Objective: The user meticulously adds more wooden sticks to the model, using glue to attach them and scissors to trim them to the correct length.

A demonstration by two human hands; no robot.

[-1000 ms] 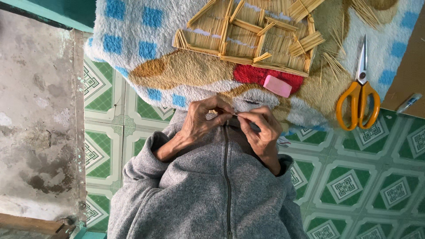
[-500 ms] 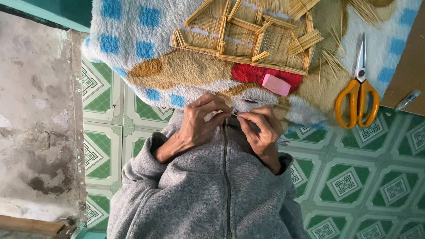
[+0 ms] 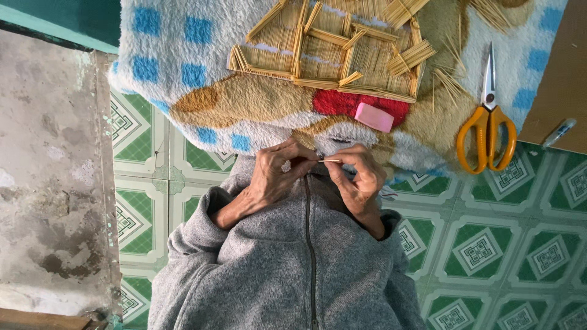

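A fluffy blanket (image 3: 183, 67) with blue squares and tan and red patches is lying across the top of the view, and everything else is placed against it. Left of the blanket, a worn grey concrete surface (image 3: 52, 171) is running down the edge of the picture. Below the blanket, green and white patterned floor tiles (image 3: 489, 244) are showing on both sides of a grey zip-up fleece (image 3: 287, 269).

Just below the blanket's lower edge, the left hand (image 3: 275, 177) is curling its fingers inward, its fingertips pinching one end of a thin pale stick (image 3: 330, 161). The stick is lying level, just beyond the blanket's lower edge above the fleece's zip. The right hand (image 3: 361, 177) is meeting it from the other side, thumb and forefinger pinching the stick's other end, the remaining fingers folded into the palm.

On the blanket, well above the hands, a flat framework of bundled straw-coloured sticks (image 3: 330, 52) is resting. A small pink block (image 3: 374, 117) is lying on the blanket's red patch, just below that framework. Loose sticks (image 3: 449, 82) are scattering across the blanket to the framework's right. At the blanket's right end, orange-handled scissors (image 3: 487, 122) are lying closed, blades pointing up, handles overhanging the tiles. Beyond the blanket's right edge, a brown board (image 3: 559, 67) is lying with a pale tube-shaped thing (image 3: 558, 132) at its lower edge.
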